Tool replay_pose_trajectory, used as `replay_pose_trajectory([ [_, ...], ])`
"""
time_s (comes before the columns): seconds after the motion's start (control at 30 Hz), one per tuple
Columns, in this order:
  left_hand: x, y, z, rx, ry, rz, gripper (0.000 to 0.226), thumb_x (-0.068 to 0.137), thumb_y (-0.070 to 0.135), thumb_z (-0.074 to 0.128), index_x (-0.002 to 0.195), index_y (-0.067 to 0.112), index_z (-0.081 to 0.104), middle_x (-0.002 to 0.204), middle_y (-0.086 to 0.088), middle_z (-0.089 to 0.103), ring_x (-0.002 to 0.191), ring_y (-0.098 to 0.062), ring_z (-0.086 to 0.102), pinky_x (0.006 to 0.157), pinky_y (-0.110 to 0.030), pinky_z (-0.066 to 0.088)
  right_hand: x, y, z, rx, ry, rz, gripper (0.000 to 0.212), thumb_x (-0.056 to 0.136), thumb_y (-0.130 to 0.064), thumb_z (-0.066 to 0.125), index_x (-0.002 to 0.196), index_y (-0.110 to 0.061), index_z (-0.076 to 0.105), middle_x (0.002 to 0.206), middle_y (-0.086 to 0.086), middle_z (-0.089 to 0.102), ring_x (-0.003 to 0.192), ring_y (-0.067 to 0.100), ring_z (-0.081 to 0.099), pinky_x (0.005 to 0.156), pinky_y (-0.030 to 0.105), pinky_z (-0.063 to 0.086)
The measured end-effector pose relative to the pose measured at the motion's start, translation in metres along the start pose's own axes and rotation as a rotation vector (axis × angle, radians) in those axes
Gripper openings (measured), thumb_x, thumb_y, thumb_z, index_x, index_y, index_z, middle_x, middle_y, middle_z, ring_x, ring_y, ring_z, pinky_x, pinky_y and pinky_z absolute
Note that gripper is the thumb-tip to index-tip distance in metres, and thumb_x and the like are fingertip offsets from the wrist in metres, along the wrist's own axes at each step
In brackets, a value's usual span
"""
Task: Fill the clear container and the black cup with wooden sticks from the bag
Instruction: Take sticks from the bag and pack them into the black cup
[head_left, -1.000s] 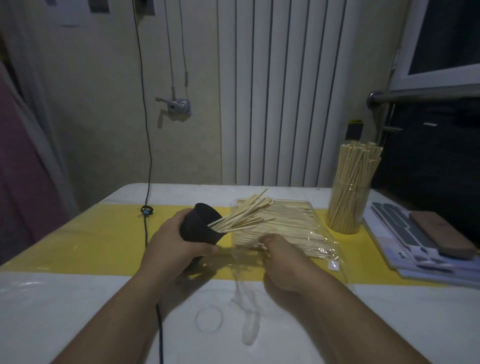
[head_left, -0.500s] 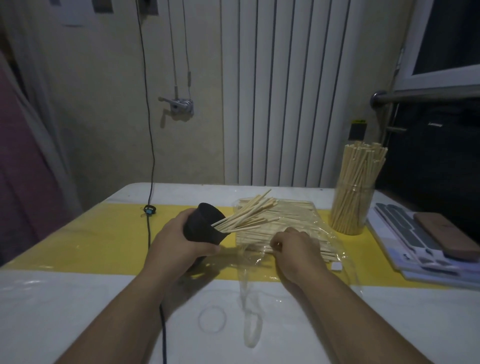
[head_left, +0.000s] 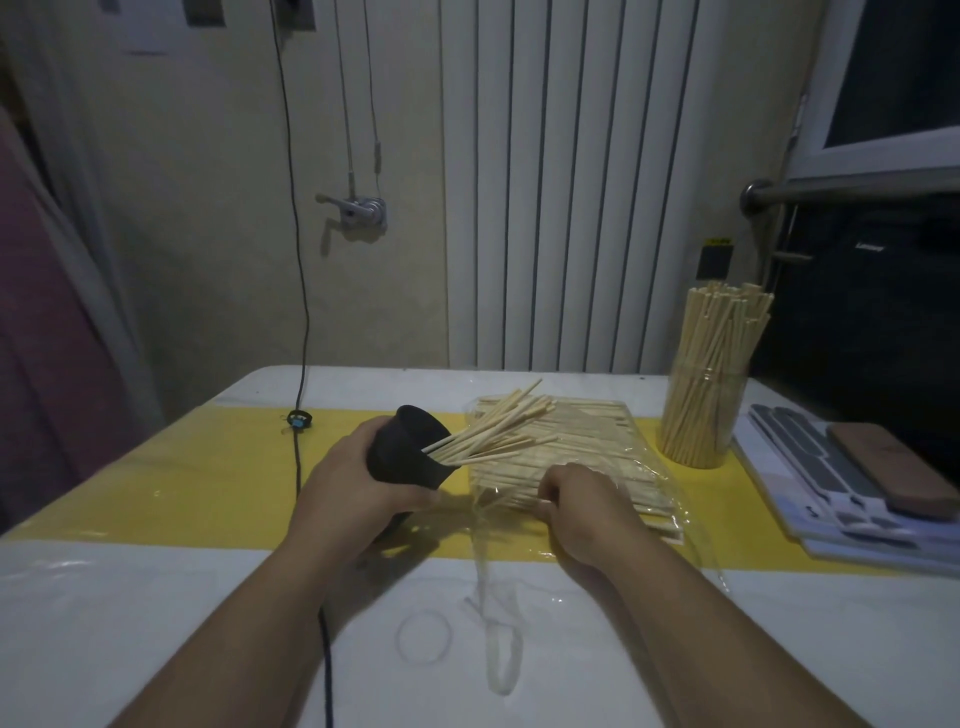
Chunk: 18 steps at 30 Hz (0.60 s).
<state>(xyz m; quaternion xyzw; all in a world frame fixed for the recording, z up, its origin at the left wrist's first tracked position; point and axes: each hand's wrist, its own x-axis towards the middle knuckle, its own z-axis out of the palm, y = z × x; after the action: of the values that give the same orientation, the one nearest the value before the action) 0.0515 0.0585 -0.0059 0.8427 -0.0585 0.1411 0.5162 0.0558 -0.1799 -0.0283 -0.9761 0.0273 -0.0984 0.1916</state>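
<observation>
Left hand (head_left: 358, 483) holds tilted cup (head_left: 410, 449), mouth toward 3 o'clock; right hand (head_left: 582, 506) pinches bag (head_left: 576, 457) sticks (head_left: 519, 493), axes 9-to-3.

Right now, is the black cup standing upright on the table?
No, the left hand holds the black cup tipped sideways, its mouth toward the bag.

Home room, wall radiator (head_left: 561, 182), window (head_left: 893, 78), covered table (head_left: 156, 597)
</observation>
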Motion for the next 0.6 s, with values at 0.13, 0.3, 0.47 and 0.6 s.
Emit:
replay_pose_trajectory([
  [0.13, 0.0003, 0.0001, 0.0001, 0.014, 0.004, 0.004, 0.067, 0.042, 0.042, 0.085, 0.093, 0.067, 0.050, 0.105, 0.024, 0.063, 0.098, -0.003, 0.059, 0.083, -0.038, 0.052, 0.0006, 0.0002, -0.0001, 0.003, -0.018, -0.012, 0.006, 0.095, -0.032, 0.060, 0.090, -0.032, 0.058, 0.106, -0.003, 0.065, 0.108, 0.025, 0.057, 0.096, 0.034, 0.040],
  [0.3, -0.0010, 0.0018, 0.0002, 0.020, 0.005, 0.016, 0.066, 0.042, 0.042, 0.084, 0.092, 0.070, 0.049, 0.104, 0.025, 0.063, 0.098, -0.002, 0.059, 0.083, -0.039, 0.052, 0.0013, -0.0022, -0.0003, -0.099, -0.035, -0.029, 0.021, 0.098, -0.033, 0.054, 0.114, -0.028, 0.066, 0.119, 0.001, 0.062, 0.116, 0.028, 0.055, 0.098, 0.036, 0.040],
  [0.47, -0.0011, 0.0016, 0.0002, 0.016, 0.003, 0.011, 0.066, 0.042, 0.043, 0.084, 0.094, 0.066, 0.051, 0.105, 0.026, 0.062, 0.097, 0.000, 0.058, 0.084, -0.039, 0.052, 0.0007, -0.0007, 0.0034, -0.159, -0.023, -0.051, 0.024, 0.097, -0.025, 0.051, 0.118, -0.026, 0.062, 0.122, 0.002, 0.062, 0.115, 0.027, 0.055, 0.094, 0.035, 0.041],
  [0.6, -0.0012, 0.0021, 0.0000, -0.001, -0.005, 0.013, 0.066, 0.044, 0.040, 0.085, 0.095, 0.063, 0.051, 0.105, 0.025, 0.062, 0.098, -0.001, 0.058, 0.082, -0.037, 0.052, -0.0002, -0.0016, 0.0023, -0.084, -0.012, -0.051, 0.027, 0.098, -0.026, 0.053, 0.123, -0.027, 0.061, 0.124, 0.004, 0.063, 0.117, 0.028, 0.055, 0.094, 0.033, 0.040],
])
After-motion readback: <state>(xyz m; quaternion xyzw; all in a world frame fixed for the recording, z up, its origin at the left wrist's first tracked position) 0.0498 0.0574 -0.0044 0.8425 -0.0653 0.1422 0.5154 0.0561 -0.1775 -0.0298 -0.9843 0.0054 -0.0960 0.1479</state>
